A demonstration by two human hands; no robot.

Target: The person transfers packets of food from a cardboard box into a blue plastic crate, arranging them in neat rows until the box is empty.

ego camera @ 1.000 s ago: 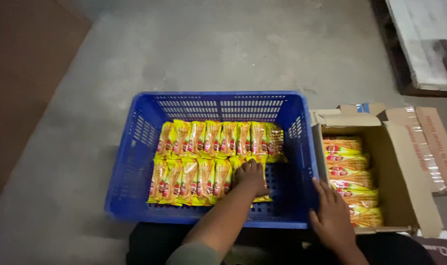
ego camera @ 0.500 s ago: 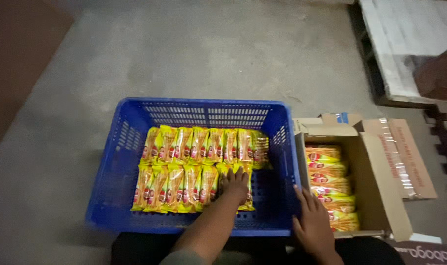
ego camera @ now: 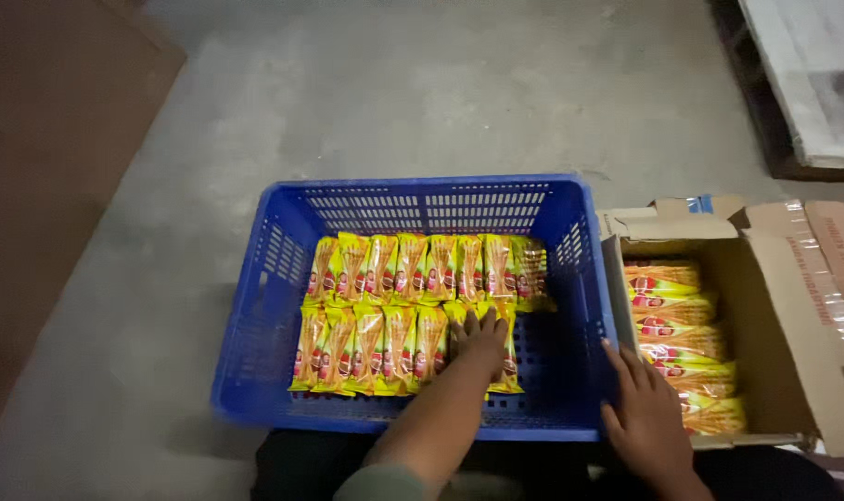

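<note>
Blue crate (ego camera: 255, 315) roughly two-thirds filled: back row done, front row short at right end. Left hand (ego camera: 480, 339) flat, fingers spread, pressing last yellow snack packs (ego camera: 385, 336). Right hand (ego camera: 646, 416) open, resting on cardboard box (ego camera: 765, 306) edge; more packs (ego camera: 677, 339) inside, just beyond fingertips. Nothing blocking. Wooden pallet (ego camera: 802, 83) far off, concrete floor (ego camera: 422, 93) beyond crate.

yellow-red snack packets (ego camera: 399, 306) in two crate rows, more packets (ego camera: 677, 343) in the carton

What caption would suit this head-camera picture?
Left hand presses yellow snack packets in a blue crate; right hand rests beside it.
</note>
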